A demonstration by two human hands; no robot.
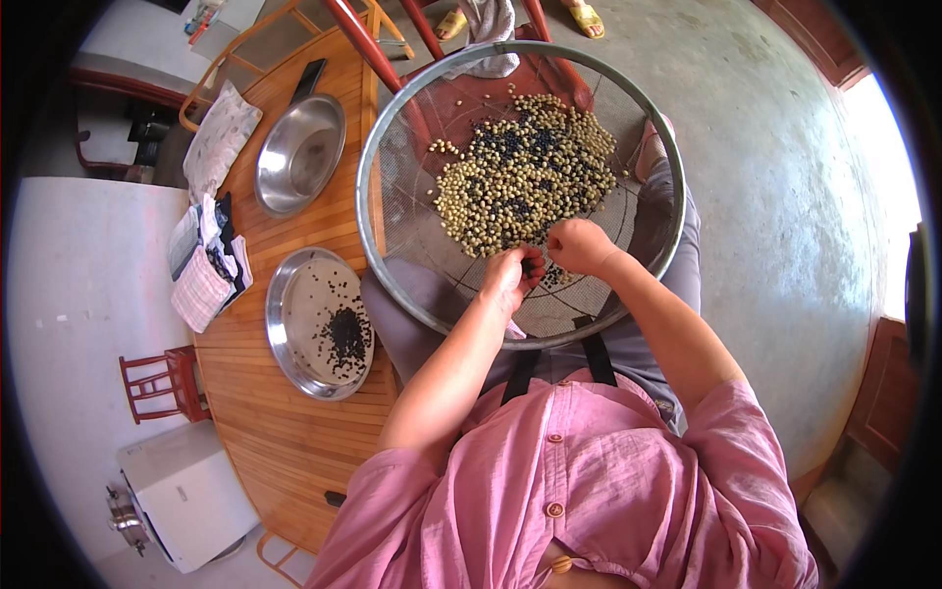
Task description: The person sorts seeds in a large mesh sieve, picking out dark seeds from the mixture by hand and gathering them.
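Note:
A round metal mesh sieve rests across my lap and on a red wooden chair in front. Mixed pale yellow-green beans and small black beans are heaped over its middle and far side. My left hand is cupped palm-inward near the heap's front edge, with dark beans showing between its curled fingers. Beside it, my right hand has its fingers curled down at the beans; its fingertips are hidden. A few loose beans lie on the mesh just below the hands.
Left stands a wooden table with a steel basin of black beans, another steel basin, folded cloths and a cushion. Someone's slippered feet show beyond the chair. Concrete floor lies right.

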